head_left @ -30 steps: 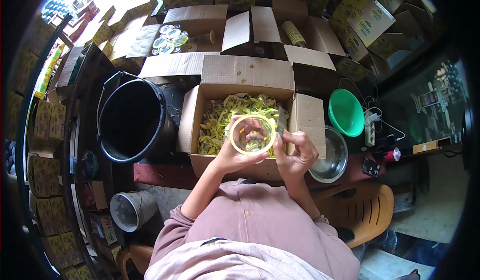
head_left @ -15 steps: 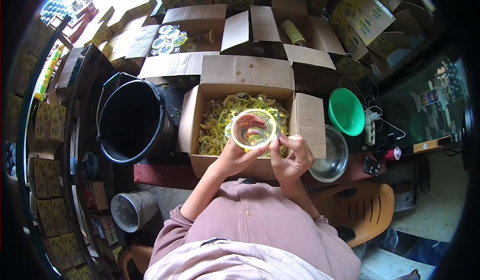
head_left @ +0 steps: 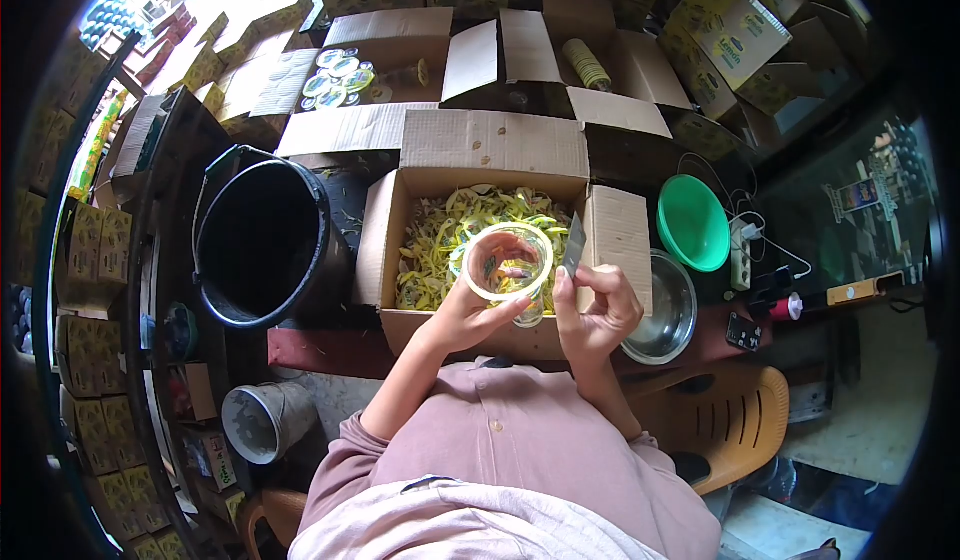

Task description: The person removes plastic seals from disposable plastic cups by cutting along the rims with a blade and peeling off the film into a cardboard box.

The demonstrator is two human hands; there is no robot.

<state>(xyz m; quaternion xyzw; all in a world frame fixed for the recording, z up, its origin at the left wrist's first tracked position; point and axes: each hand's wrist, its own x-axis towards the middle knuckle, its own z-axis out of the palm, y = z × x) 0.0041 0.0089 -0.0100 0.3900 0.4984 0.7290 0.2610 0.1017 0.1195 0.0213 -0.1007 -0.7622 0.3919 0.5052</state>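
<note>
My left hand [head_left: 462,318] is wrapped round a clear plastic cup [head_left: 508,258] with a pale yellow rim, its mouth tilted up towards me. Fingers show through the cup's clear wall. Between the thumb and fingers of my right hand [head_left: 600,315] is a thin flat blade [head_left: 574,244], pointing up just right of the cup and apart from it. Both hands are above the near side of an open cardboard box [head_left: 498,144]. Yellow-green thin strips [head_left: 428,250] fill the box. Under the cup's right side, another clear piece is partly hidden.
Left of the box stands a black bucket [head_left: 262,240]. A green basin [head_left: 693,222] and a metal bowl [head_left: 672,310] are on the right. Behind, one open box holds lidded cups [head_left: 338,78], another a stack of cups [head_left: 586,66]. A grey bucket [head_left: 266,422] stands low left.
My right hand has moved right, taking the blade away from the cup's rim. The rim's yellow looks paler now. My left hand holds the cup in nearly the same place.
</note>
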